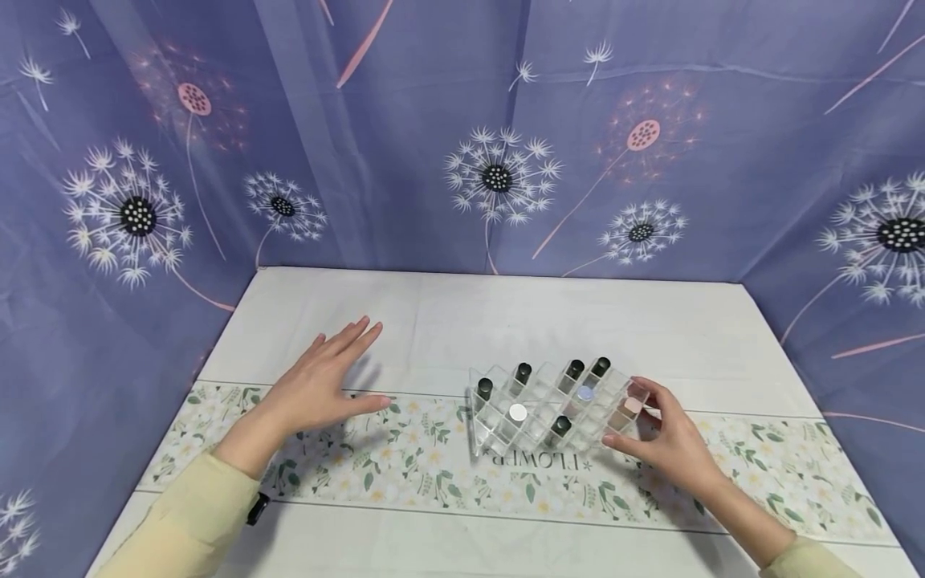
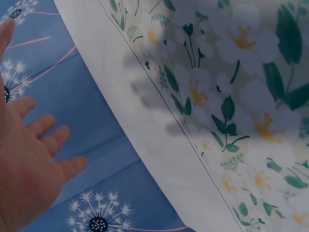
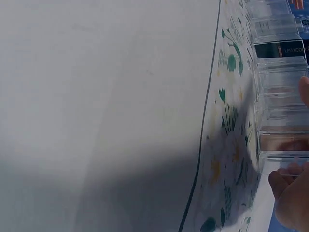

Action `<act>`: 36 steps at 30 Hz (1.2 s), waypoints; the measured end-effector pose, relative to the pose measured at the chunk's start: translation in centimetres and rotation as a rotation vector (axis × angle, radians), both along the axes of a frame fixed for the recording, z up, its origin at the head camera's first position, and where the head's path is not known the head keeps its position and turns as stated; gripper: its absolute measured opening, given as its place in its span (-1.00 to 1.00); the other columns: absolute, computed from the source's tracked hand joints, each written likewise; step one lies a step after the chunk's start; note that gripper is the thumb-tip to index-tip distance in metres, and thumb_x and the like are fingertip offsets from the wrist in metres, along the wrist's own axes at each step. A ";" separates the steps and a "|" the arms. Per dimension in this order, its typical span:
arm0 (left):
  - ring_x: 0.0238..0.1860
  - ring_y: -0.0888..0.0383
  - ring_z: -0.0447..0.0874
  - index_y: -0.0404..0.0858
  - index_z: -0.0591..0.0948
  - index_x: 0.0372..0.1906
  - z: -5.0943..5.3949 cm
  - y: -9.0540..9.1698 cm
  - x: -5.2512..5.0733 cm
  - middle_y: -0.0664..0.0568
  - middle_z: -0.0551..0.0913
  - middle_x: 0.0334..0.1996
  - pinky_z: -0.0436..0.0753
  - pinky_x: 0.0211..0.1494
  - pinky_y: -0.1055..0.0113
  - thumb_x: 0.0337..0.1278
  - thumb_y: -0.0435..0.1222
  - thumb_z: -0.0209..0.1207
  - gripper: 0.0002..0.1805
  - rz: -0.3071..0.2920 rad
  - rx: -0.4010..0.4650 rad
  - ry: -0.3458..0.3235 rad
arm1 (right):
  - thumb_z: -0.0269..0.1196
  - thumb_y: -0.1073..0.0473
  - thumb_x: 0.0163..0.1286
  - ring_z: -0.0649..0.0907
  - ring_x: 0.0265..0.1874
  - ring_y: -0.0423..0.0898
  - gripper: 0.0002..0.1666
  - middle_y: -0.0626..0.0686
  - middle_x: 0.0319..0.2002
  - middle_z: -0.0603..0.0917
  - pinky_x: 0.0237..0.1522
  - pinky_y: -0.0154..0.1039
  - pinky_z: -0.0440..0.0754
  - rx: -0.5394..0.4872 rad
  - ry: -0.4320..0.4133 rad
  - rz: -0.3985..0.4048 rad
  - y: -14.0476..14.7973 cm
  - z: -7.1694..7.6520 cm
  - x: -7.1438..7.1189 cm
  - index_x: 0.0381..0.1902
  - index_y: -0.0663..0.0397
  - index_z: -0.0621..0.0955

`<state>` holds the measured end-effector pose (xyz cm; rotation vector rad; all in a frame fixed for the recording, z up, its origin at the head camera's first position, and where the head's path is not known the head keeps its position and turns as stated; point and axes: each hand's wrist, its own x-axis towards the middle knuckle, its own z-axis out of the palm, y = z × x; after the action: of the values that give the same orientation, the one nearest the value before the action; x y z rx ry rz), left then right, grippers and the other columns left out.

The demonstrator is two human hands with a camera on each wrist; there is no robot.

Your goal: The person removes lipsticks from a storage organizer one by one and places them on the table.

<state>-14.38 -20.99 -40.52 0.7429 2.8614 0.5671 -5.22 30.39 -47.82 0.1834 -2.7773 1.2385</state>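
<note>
A clear, divided organizer [image 1: 538, 429] stands on the table right of centre in the head view, and at the right edge of the right wrist view [image 3: 280, 77]. Several black-capped tubes [image 1: 523, 372] stand in its slots, with a white-capped one [image 1: 517, 413], a lilac-capped one [image 1: 585, 394] and a beige-pink one [image 1: 631, 408]. My right hand [image 1: 672, 445] grips the organizer's right end, thumb at the front and fingers behind. Well to the left, my left hand [image 1: 314, 389] is held over the table with fingers spread, holding nothing; the left wrist view shows its palm [image 2: 31, 164].
A white cloth [image 1: 433, 321] covers the table, with a flowered band [image 1: 433, 482] running across it. Blue-purple dandelion curtains [image 1: 405, 160] hang behind and at both sides. A small black object [image 1: 257, 509] shows beside the left sleeve.
</note>
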 end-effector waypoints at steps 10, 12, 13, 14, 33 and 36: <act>0.69 -0.18 0.08 -0.01 0.09 0.77 -0.3 0.1 0.4 -0.05 0.00 0.75 -0.06 0.71 -0.32 0.24 0.37 0.33 0.17 -0.030 0.103 -0.028 | 0.70 0.13 0.14 0.55 0.29 0.30 0.22 0.36 0.35 0.47 0.27 -0.58 0.53 -0.036 -0.039 0.042 -1.8 0.3 0.1 0.58 0.33 0.24; 0.70 -0.16 0.07 0.00 0.09 0.76 -0.5 0.2 0.5 -0.02 -0.01 0.75 -0.06 0.72 -0.30 0.22 0.35 0.35 0.17 -0.031 0.121 -0.031 | 0.70 0.11 0.14 0.57 0.30 0.36 0.23 0.38 0.37 0.47 0.31 -0.32 0.63 -0.028 -0.050 0.044 -2.1 0.5 0.0 0.58 0.33 0.24; 0.70 -0.15 0.07 0.00 0.09 0.76 -0.6 0.3 0.6 -0.01 -0.01 0.75 -0.06 0.72 -0.30 0.21 0.35 0.36 0.18 -0.033 0.132 -0.033 | 0.70 0.10 0.14 0.57 0.30 0.37 0.24 0.38 0.37 0.47 0.32 -0.16 0.65 -0.024 -0.053 0.045 -2.3 0.5 0.0 0.58 0.33 0.24; 0.70 -0.15 0.07 0.00 0.09 0.76 -0.6 0.3 0.7 -0.01 -0.01 0.75 -0.05 0.72 -0.30 0.21 0.34 0.37 0.18 -0.036 0.142 -0.033 | 0.70 0.08 0.13 0.59 0.29 0.38 0.24 0.38 0.37 0.47 0.32 -0.02 0.64 -0.014 -0.056 0.043 -2.5 0.6 -0.1 0.58 0.32 0.24; 0.69 -0.24 0.06 0.13 0.13 0.75 -0.5 1.5 0.4 0.13 0.02 0.74 0.32 0.51 -0.48 0.19 0.35 0.38 0.13 -0.045 0.185 -0.083 | 0.75 -0.05 0.03 0.67 0.18 0.41 0.26 0.39 0.29 0.51 0.27 0.27 0.64 0.026 -0.068 -0.014 -4.9 0.3 0.5 0.49 0.34 0.31; 0.68 -0.24 0.07 0.12 0.14 0.75 -0.6 1.5 0.4 0.11 0.03 0.74 0.32 0.50 -0.49 0.20 0.33 0.38 0.12 -0.047 0.179 -0.082 | 0.75 -0.08 0.00 0.71 0.12 0.39 0.27 0.38 0.26 0.54 0.23 0.30 0.67 0.039 -0.066 -0.028 -5.2 0.2 0.6 0.47 0.33 0.32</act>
<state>-13.95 -19.44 -41.12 0.7901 2.7366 0.8348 -4.58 25.19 -47.63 0.1087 -2.8508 1.2063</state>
